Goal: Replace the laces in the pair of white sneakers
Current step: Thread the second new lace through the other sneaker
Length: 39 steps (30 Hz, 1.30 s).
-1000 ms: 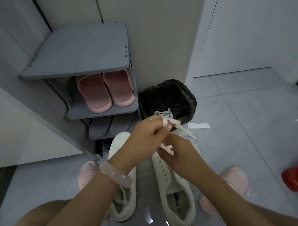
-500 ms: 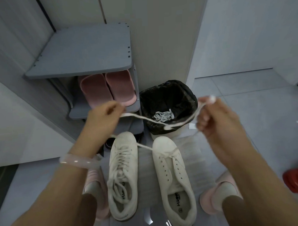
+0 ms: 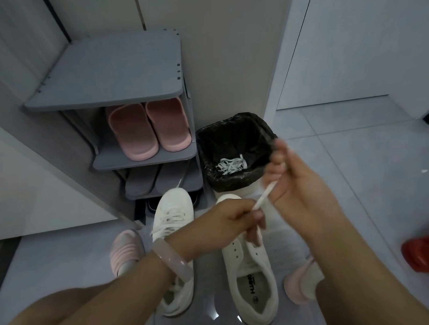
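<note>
While both hands, left hand and right hand, pinched the lace taut above the unlaced sneaker, uneven pull risked 2 mismatched ends.

two white low-top leather sneakers stand side by side on the grey floor, toes pointing at the shoe rack. the left white sneaker is laced. the right white sneaker shows bare eyelets, with a flat white lace stretched taut above its toe. a bundle of white laces lies in the black-lined bin.
</note>
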Motion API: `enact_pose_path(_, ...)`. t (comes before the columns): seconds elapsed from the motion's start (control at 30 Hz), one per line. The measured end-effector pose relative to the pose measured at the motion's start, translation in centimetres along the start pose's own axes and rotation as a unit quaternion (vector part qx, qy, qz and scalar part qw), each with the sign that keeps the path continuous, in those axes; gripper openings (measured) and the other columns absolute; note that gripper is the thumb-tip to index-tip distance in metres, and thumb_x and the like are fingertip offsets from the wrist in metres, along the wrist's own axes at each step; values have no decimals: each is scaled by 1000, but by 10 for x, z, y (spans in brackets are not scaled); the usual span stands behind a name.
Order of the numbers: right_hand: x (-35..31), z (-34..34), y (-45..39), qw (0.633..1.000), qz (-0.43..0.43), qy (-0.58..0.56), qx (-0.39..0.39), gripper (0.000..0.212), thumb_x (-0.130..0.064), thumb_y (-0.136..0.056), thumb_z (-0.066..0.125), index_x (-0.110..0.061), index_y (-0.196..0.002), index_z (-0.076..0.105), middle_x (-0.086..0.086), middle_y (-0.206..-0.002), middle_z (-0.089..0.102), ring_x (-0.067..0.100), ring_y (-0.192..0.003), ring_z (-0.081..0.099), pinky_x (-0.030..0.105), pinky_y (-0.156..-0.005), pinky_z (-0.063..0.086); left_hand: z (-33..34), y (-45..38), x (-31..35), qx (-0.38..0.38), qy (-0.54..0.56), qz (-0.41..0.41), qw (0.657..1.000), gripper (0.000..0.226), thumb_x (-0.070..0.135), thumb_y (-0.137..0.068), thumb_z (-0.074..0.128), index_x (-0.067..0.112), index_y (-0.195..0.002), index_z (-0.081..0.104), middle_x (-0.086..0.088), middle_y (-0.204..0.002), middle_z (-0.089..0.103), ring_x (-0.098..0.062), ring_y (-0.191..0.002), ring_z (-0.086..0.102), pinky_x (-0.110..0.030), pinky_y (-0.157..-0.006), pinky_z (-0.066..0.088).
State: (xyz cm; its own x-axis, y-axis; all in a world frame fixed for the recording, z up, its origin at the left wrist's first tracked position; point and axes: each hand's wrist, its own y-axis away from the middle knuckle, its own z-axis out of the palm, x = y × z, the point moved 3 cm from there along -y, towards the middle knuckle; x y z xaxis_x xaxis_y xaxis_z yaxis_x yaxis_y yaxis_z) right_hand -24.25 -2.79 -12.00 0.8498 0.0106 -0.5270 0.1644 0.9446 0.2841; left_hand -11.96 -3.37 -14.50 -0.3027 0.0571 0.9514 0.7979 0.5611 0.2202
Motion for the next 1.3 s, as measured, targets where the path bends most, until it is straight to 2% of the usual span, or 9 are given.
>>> enact_pose_path(0.2,-76,-48,-11,984,-82,-44,155,45,-5,-37,64,-17,-78,50,-9,-41,36,5,-31,28,13,-34,28,-67,11,-23,146,-264,-98,948,23,22,-95,48,14,-94,70,0,-85,60,-3,-76,53,-17,-66,33)
enact_pose_path(0.33,-86,-64,-6,977,-84,-13,196,31,-6,-49,61,-18,-73,46,-9,-39,32,5,-30,25,14,-33,26,-97,16,-35,251,-302,-167,904,24,24,-94,49,14,-93,71,-8,-75,58,-11,-61,47,-21,-52,30)
enact_pose_path(0.47,-95,-76,-3,959,-121,9,254,25,-11,-96,30,-19,-76,43,-11,-38,35,3,-32,26,12,-36,24,-99,15,-38,349,58,-202,913,28,12,-98,42,3,-81,63,1,-42,52,-10,-36,50,-17,-38,41)
enact_pose_path(0.63,-99,-82,-1,949,-146,39,276,29,-21,-101,25,-19,-78,42,-10,-40,37,3,-32,26,13,-35,23,-91,8,-38,394,264,-150,868,22,6,-97,40,6,-117,48,-15,-105,61,-19,-80,66,-25,-70,57)
enact_pose_path(0.73,-87,-78,-8,942,-137,118,282,26,-29,-101,29,-20,-80,42,-8,-46,37,3,-31,24,14,-31,20,-66,1,-38,284,53,-165,943,63,11,-94,49,27,-145,15,2,-115,49,-21,-82,64,-25,-69,52)
enact_pose_path(0.83,-66,-65,-14,924,-132,232,275,22,-31,-100,31,-21,-89,47,-4,-59,40,3,-34,26,14,-33,20,-18,-1,-33,131,-287,-118,942,26,27,-95,46,24,-120,51,0,-100,62,-15,-80,59,-26,-70,44)
enact_pose_path(0.97,-27,-52,-13,811,-120,547,167,31,-23,-101,30,-17,-104,60,-2,-65,48,4,-48,38,13,-41,31,35,-1,-54,41,-415,-164,894,44,51,-91,43,16,-116,54,-2,-121,49,-21,-109,51,-33,-86,40)
enact_pose_path(1.13,18,-63,-7,514,9,857,-34,33,-17,-101,32,-15,-127,52,13,-119,61,24,-103,57,29,-83,40,34,-4,-69,81,-298,-203,929,33,38,-85,59,11,-103,60,-3,-107,50,-11,-88,49,-22,-71,37)
enact_pose_path(1.3,43,-81,2,513,75,851,-85,6,-19,-99,38,-13,-101,39,4,-81,53,17,-70,49,20,-55,33,21,-2,-63,45,-256,-183,948,26,20,-79,64,11,-58,53,2,-66,52,-6,-57,44,-19,-53,36)
